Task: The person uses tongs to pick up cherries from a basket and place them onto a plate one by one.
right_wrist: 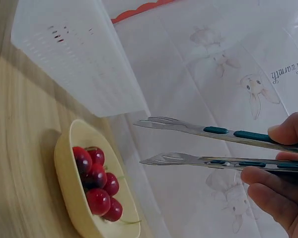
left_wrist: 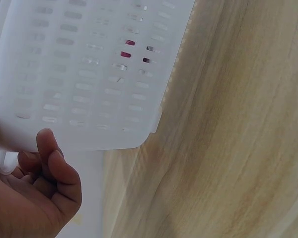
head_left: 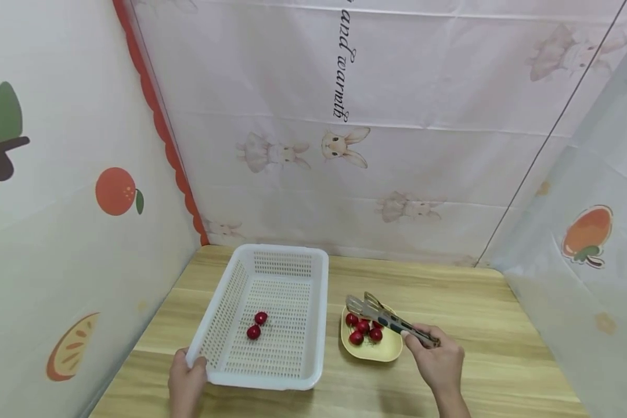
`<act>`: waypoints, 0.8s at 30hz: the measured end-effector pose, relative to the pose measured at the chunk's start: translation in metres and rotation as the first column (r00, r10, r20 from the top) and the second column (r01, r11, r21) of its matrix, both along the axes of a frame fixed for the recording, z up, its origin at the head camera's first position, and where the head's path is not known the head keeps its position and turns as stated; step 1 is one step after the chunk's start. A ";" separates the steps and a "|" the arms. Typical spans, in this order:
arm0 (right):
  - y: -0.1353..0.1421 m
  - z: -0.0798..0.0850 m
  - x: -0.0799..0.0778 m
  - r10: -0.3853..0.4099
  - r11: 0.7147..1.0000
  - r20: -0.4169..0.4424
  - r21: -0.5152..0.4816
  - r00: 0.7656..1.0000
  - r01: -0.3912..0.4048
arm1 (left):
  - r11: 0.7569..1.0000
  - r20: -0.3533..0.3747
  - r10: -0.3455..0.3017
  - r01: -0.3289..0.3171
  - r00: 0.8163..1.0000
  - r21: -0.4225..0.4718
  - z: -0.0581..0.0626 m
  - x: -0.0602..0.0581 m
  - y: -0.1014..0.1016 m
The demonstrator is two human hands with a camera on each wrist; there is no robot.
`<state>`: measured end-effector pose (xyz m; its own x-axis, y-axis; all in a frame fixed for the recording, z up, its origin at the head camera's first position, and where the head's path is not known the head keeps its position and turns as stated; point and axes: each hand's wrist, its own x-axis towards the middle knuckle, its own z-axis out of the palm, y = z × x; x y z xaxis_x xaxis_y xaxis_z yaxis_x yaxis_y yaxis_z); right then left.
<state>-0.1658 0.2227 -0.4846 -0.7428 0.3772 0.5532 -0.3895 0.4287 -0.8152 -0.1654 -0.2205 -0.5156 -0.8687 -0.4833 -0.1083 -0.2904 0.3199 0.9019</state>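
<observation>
My left hand (head_left: pixel 185 374) grips the near left corner of a white plastic basket (head_left: pixel 321 325), fingers curled at its rim in the left wrist view. Two cherries (head_left: pixel 257 325) lie on the basket's slotted bottom. In my right hand (head_left: pixel 439 357) is a pair of metal tongs (right_wrist: pixel 188 128) with dark green grips, pinched between thumb and fingers. The tongs' tips are spread apart with nothing between them, above a yellow dish (head_left: pixel 368 352). Several red cherries (right_wrist: pixel 97 201) with thin stems sit in that dish.
The wooden table (head_left: pixel 496 325) carries the basket on the left and the dish right beside it. A fabric backdrop (head_left: pixel 313 191) with printed rabbits rises at the table's back edge. Printed side panels (head_left: pixel 83 261) stand at left and right.
</observation>
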 end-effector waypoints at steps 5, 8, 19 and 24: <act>-0.008 0.008 -0.006 0.011 1.000 0.006 -0.026 1.000 -0.011 | 1.000 -0.005 0.007 -0.007 1.000 -0.008 0.000 -0.001 0.000; -0.018 0.027 -0.004 0.003 1.000 0.067 -0.017 0.998 -0.001 | 1.000 -0.005 0.028 -0.028 1.000 -0.008 0.004 0.001 0.004; -0.036 0.024 -0.024 0.215 0.961 0.019 -0.180 0.976 -0.208 | 1.000 0.021 0.012 -0.013 1.000 0.007 0.007 0.001 0.005; -0.053 0.036 -0.027 0.251 0.953 0.030 -0.182 0.967 -0.242 | 1.000 0.014 0.008 -0.008 1.000 0.018 0.007 0.001 0.004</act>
